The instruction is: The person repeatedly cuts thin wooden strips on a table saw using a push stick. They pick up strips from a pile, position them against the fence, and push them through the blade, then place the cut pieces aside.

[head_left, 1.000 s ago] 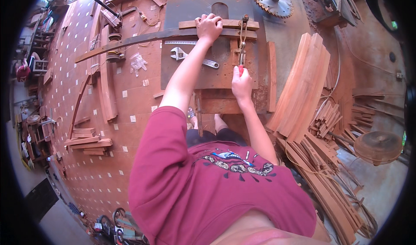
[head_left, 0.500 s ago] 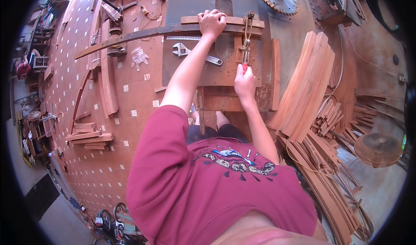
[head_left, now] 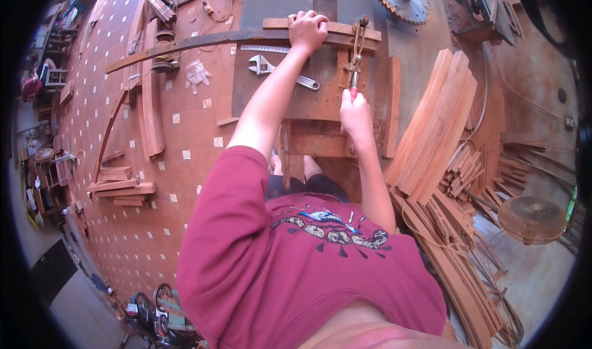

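Observation:
My left hand is closed over a short pale wooden strip that lies along a long curved, darker wooden strip. The curved strip reaches far out past the table's left side. My right hand is wrapped round the red handle of a metal clamp. The clamp's far end sits at the right end of the two strips; its exact grip on them is too small to make out. Just nearer than the strips, an adjustable wrench and a white ruler lie on the dark metal table.
A toothed circular saw blade lies beyond the table's right corner. Long curved boards are stacked on the right, beside offcuts and a round fan-like thing. On the tiled floor at left are a glove and stacked wood pieces.
The whole view has shifted slightly. Both hands keep their places on the strip and the clamp handle; the handle has swung very little, if at all.

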Motion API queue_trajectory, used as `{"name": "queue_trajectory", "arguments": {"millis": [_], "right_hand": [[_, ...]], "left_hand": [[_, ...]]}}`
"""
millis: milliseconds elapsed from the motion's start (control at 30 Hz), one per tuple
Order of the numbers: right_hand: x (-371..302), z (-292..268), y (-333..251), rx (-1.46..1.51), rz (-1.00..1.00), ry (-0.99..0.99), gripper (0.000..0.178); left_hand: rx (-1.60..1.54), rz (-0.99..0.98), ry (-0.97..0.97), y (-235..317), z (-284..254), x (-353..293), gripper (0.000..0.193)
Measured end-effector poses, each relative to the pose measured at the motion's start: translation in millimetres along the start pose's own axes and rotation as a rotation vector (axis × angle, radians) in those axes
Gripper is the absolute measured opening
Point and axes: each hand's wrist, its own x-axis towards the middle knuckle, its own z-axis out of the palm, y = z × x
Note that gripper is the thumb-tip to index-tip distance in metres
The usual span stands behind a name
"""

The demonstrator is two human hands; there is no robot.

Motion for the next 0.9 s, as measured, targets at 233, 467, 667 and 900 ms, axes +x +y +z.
{"name": "queue_trajectory", "arguments": {"millis": [233,467,667,900], "right_hand": [[-5,-20,-22,0.006,0.089,-0.167,0.045],[-6,-27,-26,0.199,0.116,-0.217,0.034],[-2,-24,-8,0.674,0.078,-0.287,0.024],[4,-18,-2,0.705,0.063,-0.251,0.025]], "left_hand": [[-0.007,0.01,0.01,0,3,2,0.021],[0.013,0.012,0.012,-2,4,2,0.022],[-0.02,-0.008,-0.021,-1,4,4,0.023],[-0.036,-0.01,-0.01,-5,8,7,0.023]]}}
